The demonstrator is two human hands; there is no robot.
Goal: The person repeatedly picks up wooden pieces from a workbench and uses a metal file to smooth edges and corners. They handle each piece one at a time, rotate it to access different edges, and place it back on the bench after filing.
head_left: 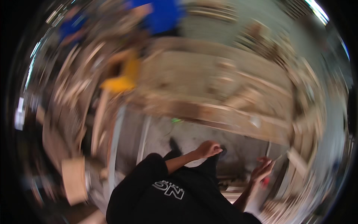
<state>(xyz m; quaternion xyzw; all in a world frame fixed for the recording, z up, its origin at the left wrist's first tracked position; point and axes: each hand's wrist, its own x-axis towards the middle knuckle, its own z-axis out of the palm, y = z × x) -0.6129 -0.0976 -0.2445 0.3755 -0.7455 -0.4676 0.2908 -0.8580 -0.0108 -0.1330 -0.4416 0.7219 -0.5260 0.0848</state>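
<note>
The whole view is smeared by fast motion. My left hand (209,148) reaches out from a black sleeve (149,168) with its fingers curled into a fist, against dark fabric (209,164) at my front. My right hand (262,170) is lower right, fingers bent. A thin pale streak (279,156) runs from its fingertips, and a small red thing (264,182) shows just under it. The blur hides whether the right hand grips either one.
A long pale wooden bench or board stack (223,112) crosses the middle. Wooden pieces (74,179) lie at the left. Another person in yellow (123,78) and one in blue (160,15) are further back. Grey floor (194,134) lies below the bench.
</note>
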